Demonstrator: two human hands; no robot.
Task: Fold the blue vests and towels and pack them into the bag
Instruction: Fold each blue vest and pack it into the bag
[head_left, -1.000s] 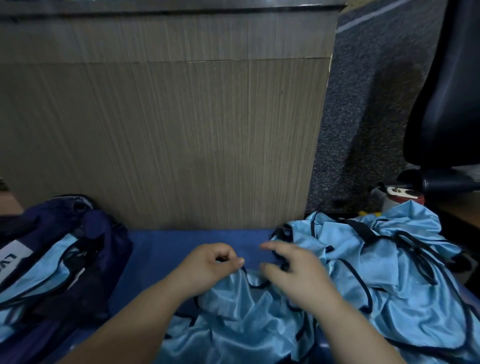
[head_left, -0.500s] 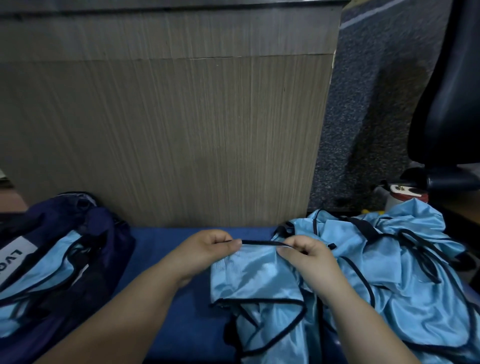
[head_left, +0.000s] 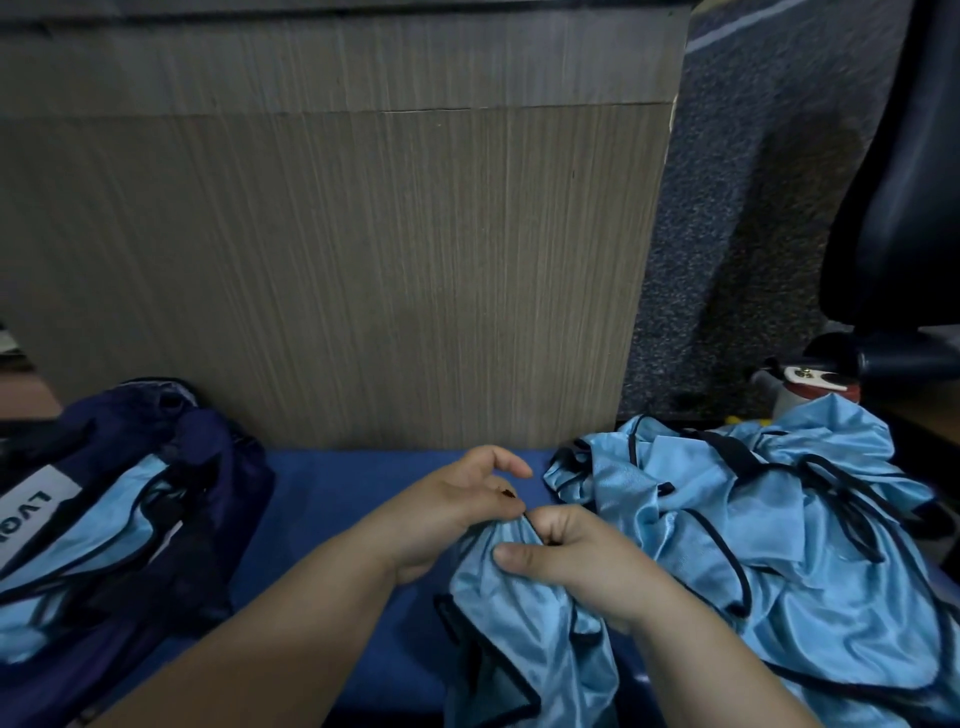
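bench (head_left: 332, 499): blue top running left to right below a wood-grain panel (head_left: 332, 260).
pile (head_left: 789, 525): unfolded light-blue vests heaped at the bench's right end, just beside the right hand.
bag (head_left: 171, 457): dark, mouth agape at the left end, light-blue cloth already inside; well apart from both hands, the left one nearer.
vest (head_left: 519, 639): bunched at mid-bench near the front edge, long axis running from the fingers down toward the person.
right hand (head_left: 587, 566): fingers curled round the gathered top, thumb pressed across it.
left hand (head_left: 447, 514): touching the right, fingertips pinching the dark trim, index lifted.
next, by judgement: the vest needs spreading along the bench before any fold; the bag waits leftward.
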